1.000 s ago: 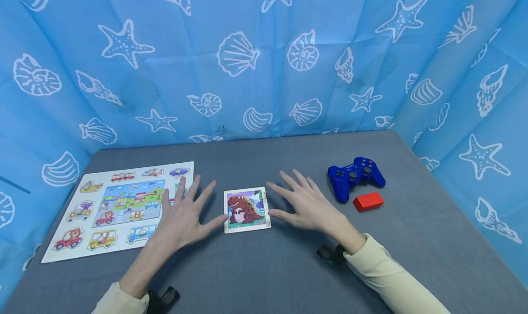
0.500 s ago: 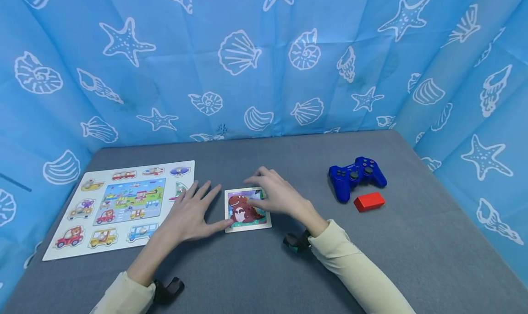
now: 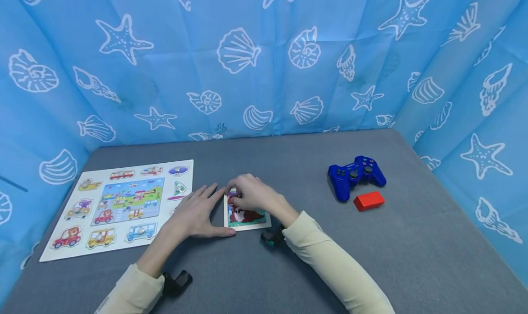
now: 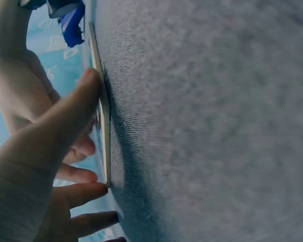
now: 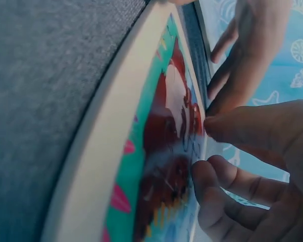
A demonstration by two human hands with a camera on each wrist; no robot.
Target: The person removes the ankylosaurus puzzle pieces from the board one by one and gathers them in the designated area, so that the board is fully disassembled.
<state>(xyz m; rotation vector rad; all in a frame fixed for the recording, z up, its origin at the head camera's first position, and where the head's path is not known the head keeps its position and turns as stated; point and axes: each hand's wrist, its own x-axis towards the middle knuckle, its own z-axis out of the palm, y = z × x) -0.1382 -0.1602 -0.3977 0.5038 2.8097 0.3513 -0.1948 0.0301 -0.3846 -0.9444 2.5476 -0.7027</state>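
A small jigsaw puzzle (image 3: pixel 247 217) with a brown dinosaur picture lies flat in a pale frame on the grey table. At its left side is my left hand (image 3: pixel 194 217), fingers spread and mostly straight. The left wrist view has that thumb (image 4: pixel 88 88) against the frame's edge. My right hand (image 3: pixel 255 195) arches over the puzzle's upper left part and hides it. In the right wrist view, its bent fingertips (image 5: pixel 204 174) touch the dinosaur picture (image 5: pixel 166 151), a small gap separating them from the thumb. Whether they pinch a piece is unclear.
To the left, a white peg puzzle board (image 3: pixel 78 213) with vehicle pieces lies partly under the left hand. A blue game controller (image 3: pixel 356 176) and a red block (image 3: pixel 369 201) sit on the right. A blue shell-print curtain (image 3: pixel 264 75) hangs behind the table.
My right hand has moved left from beside the puzzle onto its upper left part, its fingers bending. The left hand has shifted slightly right, its thumb now by the frame's near edge.
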